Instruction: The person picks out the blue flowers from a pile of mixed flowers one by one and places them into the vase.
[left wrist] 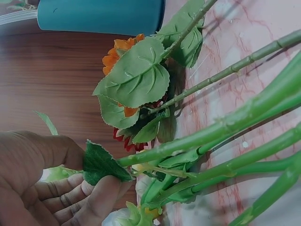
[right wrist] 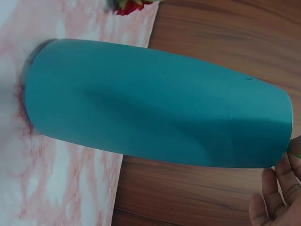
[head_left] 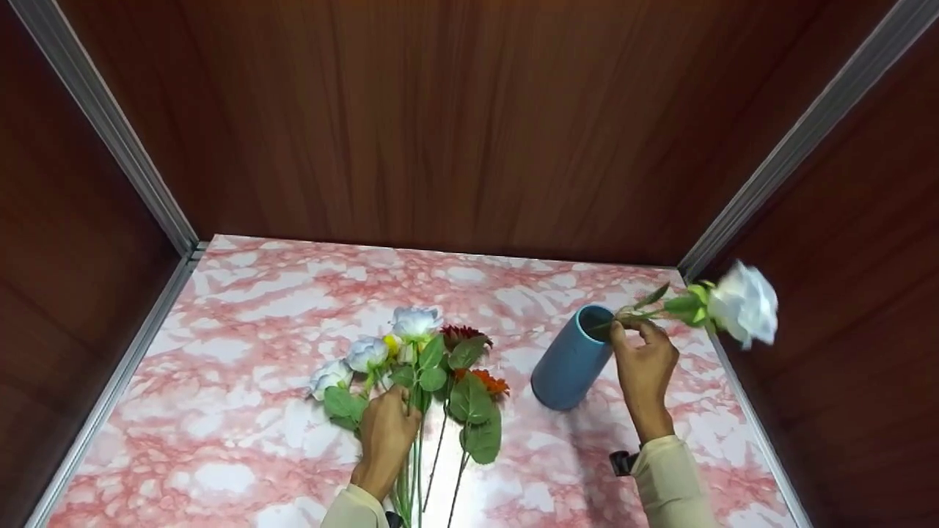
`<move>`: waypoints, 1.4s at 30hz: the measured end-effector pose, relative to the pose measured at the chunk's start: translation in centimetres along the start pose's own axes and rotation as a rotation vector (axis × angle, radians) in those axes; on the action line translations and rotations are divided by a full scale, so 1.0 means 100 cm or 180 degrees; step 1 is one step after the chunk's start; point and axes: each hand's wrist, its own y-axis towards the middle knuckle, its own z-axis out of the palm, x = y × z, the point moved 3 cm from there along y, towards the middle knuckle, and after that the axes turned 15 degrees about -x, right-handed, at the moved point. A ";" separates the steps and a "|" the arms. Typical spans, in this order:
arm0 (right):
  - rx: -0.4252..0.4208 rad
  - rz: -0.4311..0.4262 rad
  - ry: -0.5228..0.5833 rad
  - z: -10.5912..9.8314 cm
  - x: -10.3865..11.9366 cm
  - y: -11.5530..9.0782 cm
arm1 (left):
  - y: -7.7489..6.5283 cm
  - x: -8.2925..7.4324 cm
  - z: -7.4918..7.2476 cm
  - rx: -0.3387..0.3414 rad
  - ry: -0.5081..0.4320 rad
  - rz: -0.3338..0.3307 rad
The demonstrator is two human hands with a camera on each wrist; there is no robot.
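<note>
My right hand point(head_left: 645, 363) pinches the stem of a white artificial rose point(head_left: 744, 304) at the mouth of a blue vase point(head_left: 568, 367). The rose leans out to the right, and its lower stem runs inside the vase. In the right wrist view, my right fingers point(right wrist: 282, 188) are right at the vase rim. Among flowers lying on the table, my left hand point(head_left: 389, 433) pinches a green flower stem by a dark green leaf point(left wrist: 103, 165), between thumb and fingers. White roses point(head_left: 367, 354) lie around it, beside an orange flower point(head_left: 488, 381) and a dark red flower point(head_left: 462, 336).
The table point(head_left: 242, 411) has a pink and white marbled top. A brown wood-grain panel point(head_left: 440, 132) rises behind it, with more panels and grey metal rails point(head_left: 799, 139) at the sides. Long green stems point(head_left: 411, 484) reach toward the front edge.
</note>
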 end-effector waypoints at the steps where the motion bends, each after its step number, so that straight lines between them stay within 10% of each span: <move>1: -0.0009 -0.0056 -0.0008 0.000 0.000 -0.001 | 0.000 0.000 0.000 0.0006 0.0009 -0.0014; 23: 0.0100 -0.0845 -0.0401 -0.004 0.008 -0.016 | -0.006 0.000 0.002 0.0092 0.0038 -0.0101; 42: 0.0172 -0.0311 -0.0314 -0.022 0.007 -0.038 | -0.008 -0.005 0.003 0.0220 0.0008 -0.0067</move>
